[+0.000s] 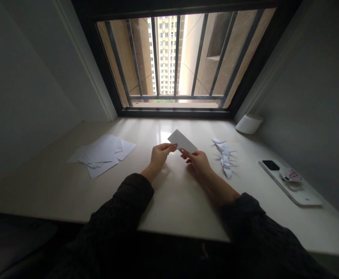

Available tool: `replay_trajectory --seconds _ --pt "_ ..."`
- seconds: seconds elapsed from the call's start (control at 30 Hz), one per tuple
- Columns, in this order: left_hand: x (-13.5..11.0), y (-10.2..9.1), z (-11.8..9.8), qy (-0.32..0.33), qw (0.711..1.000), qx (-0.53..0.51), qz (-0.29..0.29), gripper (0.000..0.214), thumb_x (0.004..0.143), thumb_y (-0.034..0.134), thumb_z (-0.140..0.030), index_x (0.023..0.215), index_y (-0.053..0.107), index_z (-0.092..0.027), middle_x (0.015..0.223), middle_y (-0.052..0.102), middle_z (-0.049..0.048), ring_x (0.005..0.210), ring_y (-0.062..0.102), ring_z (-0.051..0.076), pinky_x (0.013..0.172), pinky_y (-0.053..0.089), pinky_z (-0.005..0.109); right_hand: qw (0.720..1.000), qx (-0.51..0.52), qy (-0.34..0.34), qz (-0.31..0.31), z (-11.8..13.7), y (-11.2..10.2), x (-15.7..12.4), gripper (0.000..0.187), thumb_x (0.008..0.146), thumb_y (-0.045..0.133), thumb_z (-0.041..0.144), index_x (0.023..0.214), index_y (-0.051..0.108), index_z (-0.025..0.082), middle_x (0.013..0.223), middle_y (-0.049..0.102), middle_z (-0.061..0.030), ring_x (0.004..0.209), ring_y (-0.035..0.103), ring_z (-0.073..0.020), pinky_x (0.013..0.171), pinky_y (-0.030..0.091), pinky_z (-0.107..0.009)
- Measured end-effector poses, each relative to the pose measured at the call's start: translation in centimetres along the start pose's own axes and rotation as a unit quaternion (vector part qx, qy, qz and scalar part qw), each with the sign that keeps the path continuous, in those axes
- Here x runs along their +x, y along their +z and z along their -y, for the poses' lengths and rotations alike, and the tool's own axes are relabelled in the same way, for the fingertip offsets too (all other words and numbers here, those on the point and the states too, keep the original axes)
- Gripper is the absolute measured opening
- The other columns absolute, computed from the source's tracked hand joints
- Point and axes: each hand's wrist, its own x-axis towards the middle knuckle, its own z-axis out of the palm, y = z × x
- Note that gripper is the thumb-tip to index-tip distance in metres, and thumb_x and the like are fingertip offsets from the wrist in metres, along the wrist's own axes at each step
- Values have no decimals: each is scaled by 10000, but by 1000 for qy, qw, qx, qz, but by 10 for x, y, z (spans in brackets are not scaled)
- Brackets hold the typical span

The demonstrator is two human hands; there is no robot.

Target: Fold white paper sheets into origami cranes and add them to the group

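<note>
A small rectangular piece of white paper (183, 140) is held up over the white counter (169, 201), tilted, in front of the window. My left hand (161, 154) pinches its lower left edge between thumb and fingers. On the near right edge, my right hand (197, 159) grips the same paper, thumb on top. Just right of that hand, several folded white paper figures (225, 157) with thin pointed ends lie in a row. Farther left of my left hand is a loose, overlapping pile of white paper sheets (102, 151).
On the right lies a phone (291, 184) with its camera side up and a round pinkish grip on its back. A white cylindrical object (249, 123) sits in the back right corner. The barred window (175, 112) bounds the counter's far side, with walls left and right.
</note>
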Motion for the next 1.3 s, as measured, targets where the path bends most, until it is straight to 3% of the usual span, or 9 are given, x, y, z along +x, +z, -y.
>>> replay_trajectory --seconds 0.23,0.7,1.0,1.2,1.3 --pt "7 -7 -4 7 998 9 -58 296 644 732 -450 735 729 -168 719 694 49 703 592 154 627 394 266 1000 -10 13 -4 -2 0 0 392 542 790 501 585 674 129 646 695 -102 531 561 -140 503 410 -274" --pt "9 -9 1 16 998 -3 -65 284 684 680 -461 693 684 -176 706 676 28 732 602 157 674 401 269 1000 -10 23 -3 -3 2 0 391 556 783 512 573 664 140 633 682 -85 536 542 -132 507 405 -265" --pt "10 -10 3 71 992 53 -88 308 746 623 -466 734 714 -172 705 699 46 721 641 175 701 441 289 1000 -3 22 -7 -3 0 1 374 561 785 495 562 655 144 633 681 -79 540 547 -134 511 409 -269" --pt "22 -24 2 85 979 38 -179 327 807 557 -450 700 670 -163 742 699 52 711 644 164 717 462 290 999 8 17 -33 -3 -8 6 387 552 784 506 590 671 138 640 680 -87 558 558 -142 512 418 -267" --pt "20 -23 0 143 977 66 -145 339 848 515 -458 749 669 -172 778 705 52 746 655 168 751 474 301 1000 -11 -6 -26 -1 -8 6 398 542 785 508 622 687 132 621 674 -88 545 549 -145 510 416 -272"
